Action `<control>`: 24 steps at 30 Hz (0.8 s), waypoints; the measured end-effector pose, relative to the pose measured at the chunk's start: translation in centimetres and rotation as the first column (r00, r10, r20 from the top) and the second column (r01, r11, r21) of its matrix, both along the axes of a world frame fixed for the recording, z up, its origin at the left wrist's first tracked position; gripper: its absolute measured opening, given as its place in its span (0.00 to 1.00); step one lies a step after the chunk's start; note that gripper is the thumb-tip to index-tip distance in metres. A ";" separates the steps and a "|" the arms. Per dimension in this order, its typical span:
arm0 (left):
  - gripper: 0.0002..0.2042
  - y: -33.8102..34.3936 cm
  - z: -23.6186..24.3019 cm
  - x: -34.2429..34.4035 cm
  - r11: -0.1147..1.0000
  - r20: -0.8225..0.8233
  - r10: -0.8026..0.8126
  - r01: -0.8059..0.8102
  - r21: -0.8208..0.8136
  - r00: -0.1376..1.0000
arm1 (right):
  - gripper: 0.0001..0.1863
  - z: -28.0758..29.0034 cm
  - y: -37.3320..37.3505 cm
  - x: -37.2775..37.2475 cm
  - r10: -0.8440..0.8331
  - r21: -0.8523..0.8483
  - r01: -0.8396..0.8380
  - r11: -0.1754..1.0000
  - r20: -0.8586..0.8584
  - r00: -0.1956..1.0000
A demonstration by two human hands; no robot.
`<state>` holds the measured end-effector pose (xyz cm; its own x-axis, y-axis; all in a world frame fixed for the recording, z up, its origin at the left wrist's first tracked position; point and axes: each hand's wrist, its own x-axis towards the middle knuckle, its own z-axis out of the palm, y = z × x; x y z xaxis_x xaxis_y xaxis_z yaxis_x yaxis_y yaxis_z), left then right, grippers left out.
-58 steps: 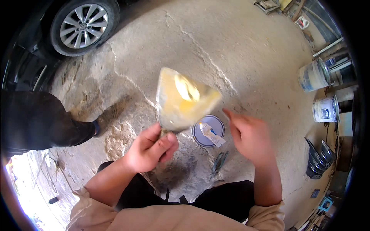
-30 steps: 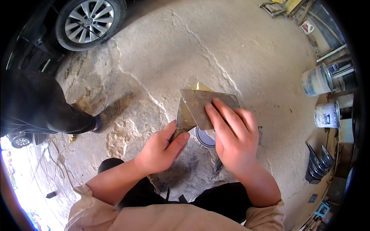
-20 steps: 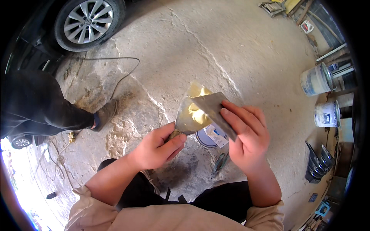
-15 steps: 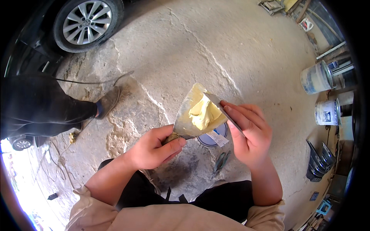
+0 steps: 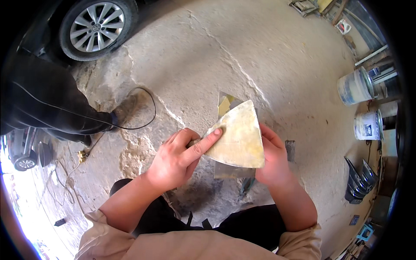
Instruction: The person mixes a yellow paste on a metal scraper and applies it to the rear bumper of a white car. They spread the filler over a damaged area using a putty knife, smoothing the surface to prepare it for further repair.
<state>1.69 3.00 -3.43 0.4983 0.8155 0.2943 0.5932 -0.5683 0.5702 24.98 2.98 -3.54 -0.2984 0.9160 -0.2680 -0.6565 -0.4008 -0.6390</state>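
Observation:
My left hand [image 5: 175, 158] is closed around the handle of a triangular putty knife [image 5: 238, 141], its index finger pressed along the blade. The upturned face of the blade carries a thin smear of yellowish putty. Beneath it lies a flat rectangular metal spreader [image 5: 234, 172], which my right hand [image 5: 273, 156] grips by its right edge. Some yellow putty [image 5: 224, 105] shows on the spreader's far corner. The two blades overlap, and what lies between them is hidden. On the floor below, a dark green tool [image 5: 247, 186] is partly covered.
Another person's dark-clothed leg [image 5: 56, 99] stands at the left with a cable [image 5: 149, 123] beside it, near a car wheel [image 5: 96, 27]. Two buckets [image 5: 356, 86] and black plastic parts [image 5: 359, 182] line the right side. A small dark block [image 5: 290, 151] lies on the cracked concrete floor.
My left hand has flipped the putty knife over, so its putty-heaped face no longer shows. The spreader has turned flat beneath it. The other person's leg and cable have shifted.

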 end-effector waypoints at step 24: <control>0.13 -0.7 1.6 0.1 0.200 0.393 0.310 0.345 -0.917 0.866 | 0.11 2.9 0.1 3.3 -0.824 0.856 -0.348 0.381 0.485 0.291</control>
<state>1.83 2.30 -1.85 0.6060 0.5908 -0.5326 0.1105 0.6006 0.7919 28.31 3.13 -0.61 -0.1671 0.7073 0.6869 0.5180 0.6558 -0.5493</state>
